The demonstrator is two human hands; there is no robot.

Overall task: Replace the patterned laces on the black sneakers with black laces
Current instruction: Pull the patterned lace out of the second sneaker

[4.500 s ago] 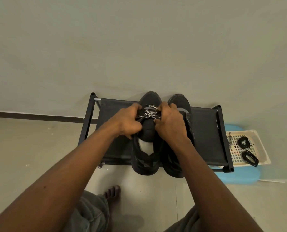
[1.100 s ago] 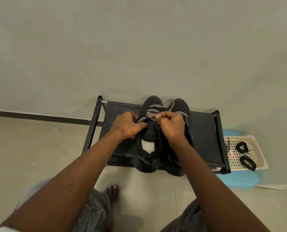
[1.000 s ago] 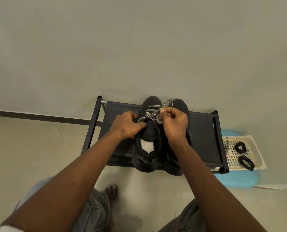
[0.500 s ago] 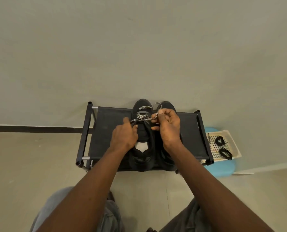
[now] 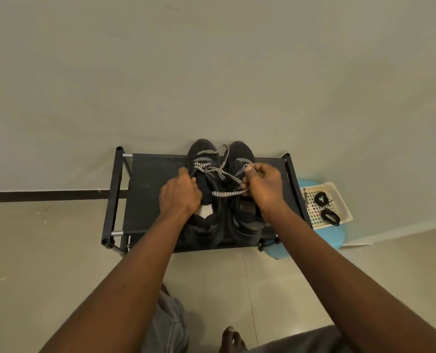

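Lace (image 5: 222,171), patterned black and white, lies loosened over the front of a black sneaker (image 5: 202,151) at the centre of the frame. It crosses the sneaker in slack zigzags. One loose strand curls up toward the toes. Another runs out to the right, over the second black sneaker (image 5: 242,152) standing just beside the first.

I hold the lace with both hands. My left hand (image 5: 180,193) rests on the first sneaker's left side, its fingers (image 5: 186,174) curled and pinching the lace at the sneaker's edge. My right hand (image 5: 265,186) hovers over the second sneaker, thumb and fingers (image 5: 259,174) pinched on the lace, which comes out again below the hand.

Both sneakers stand toes toward the wall on a low black shoe rack (image 5: 156,189) with a fabric top and a tube frame, set against a plain pale wall (image 5: 212,72).

Right of the rack, near the right edge of the frame, a cream slotted basket (image 5: 340,197) sits on a light blue stool (image 5: 331,238). Two coiled black laces (image 5: 330,217) lie in the basket, apart from each other.

Pale floor (image 5: 46,250) tiles fill the lower frame, where my bare toes (image 5: 231,338) and grey trouser leg (image 5: 168,322) show between my forearms.
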